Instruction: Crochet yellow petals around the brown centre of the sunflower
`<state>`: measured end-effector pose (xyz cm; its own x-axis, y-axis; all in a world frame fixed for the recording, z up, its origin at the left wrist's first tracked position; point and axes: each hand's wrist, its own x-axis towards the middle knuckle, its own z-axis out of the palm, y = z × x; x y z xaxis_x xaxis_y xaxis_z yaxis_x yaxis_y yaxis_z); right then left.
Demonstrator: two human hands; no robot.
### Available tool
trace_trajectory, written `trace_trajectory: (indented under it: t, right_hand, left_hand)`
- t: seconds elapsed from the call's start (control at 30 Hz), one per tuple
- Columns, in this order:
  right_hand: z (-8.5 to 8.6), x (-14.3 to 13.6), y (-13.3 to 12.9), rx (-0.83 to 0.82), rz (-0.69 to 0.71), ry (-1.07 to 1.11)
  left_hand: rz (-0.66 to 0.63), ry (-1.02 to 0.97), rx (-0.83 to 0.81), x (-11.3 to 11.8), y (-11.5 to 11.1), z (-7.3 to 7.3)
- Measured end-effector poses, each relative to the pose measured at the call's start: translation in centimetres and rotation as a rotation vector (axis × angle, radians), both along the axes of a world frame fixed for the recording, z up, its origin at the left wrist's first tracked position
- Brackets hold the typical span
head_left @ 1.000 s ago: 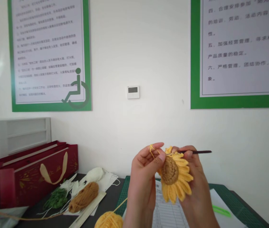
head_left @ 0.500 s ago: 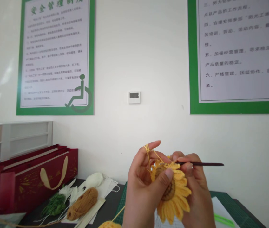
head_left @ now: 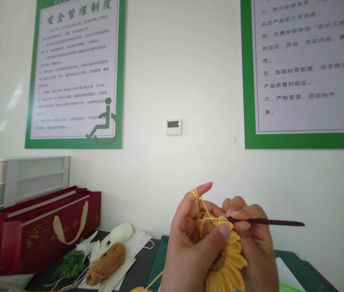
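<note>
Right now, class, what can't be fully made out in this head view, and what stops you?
- Yellow flower: head view; its brown centre is partly covered by the left hand.
- Yellow yarn lump: head view, cut off by the bottom edge.
- Right-hand poster: head view, cut off by the top and right edges.
- Left-hand poster's small print: head view, too small and blurred.
</note>
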<state>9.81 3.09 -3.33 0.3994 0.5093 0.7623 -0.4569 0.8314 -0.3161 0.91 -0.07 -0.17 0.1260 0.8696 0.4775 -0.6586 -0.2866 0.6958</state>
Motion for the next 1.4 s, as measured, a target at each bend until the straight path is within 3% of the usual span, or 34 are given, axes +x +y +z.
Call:
trace_trajectory:
  t: [0.2,0.4,0.57,0.7,0.9,1.13,1.4]
  right_hand:
    - [-0.1,0.0,0.0,-0.001,-0.015,0.017]
    - [-0.6,-0.1,0.2,-0.007,0.001,0.013]
    - [-0.4,0.0,0.3,0.024,-0.072,0.027]
    - [-0.5,0.1,0.3,0.023,-0.036,0.006]
    - [-0.6,0.7,0.2,0.022,0.116,-0.055]
    - [0.1,2.0,-0.8,0.072,0.013,-0.209]
    - [0.1,4.1,-2.0,0.005,0.011,-0.311]
  left_hand:
    - [0.030,0.037,0.026,0.6,0.0,-0.3]
    - [0.050,-0.100,0.025,1.2,-0.1,-0.5]
    - [0.077,-0.009,0.031,0.8,-0.1,-0.6]
    - [0.101,0.076,0.048,0.3,-0.2,-0.6]
    - [0.016,0.166,0.113,-0.4,-0.4,-0.3]
    - [-0.064,0.322,0.177,-1.4,-0.4,-0.3]
    - [-0.164,0.394,0.225,-1.9,-0.6,-0.2]
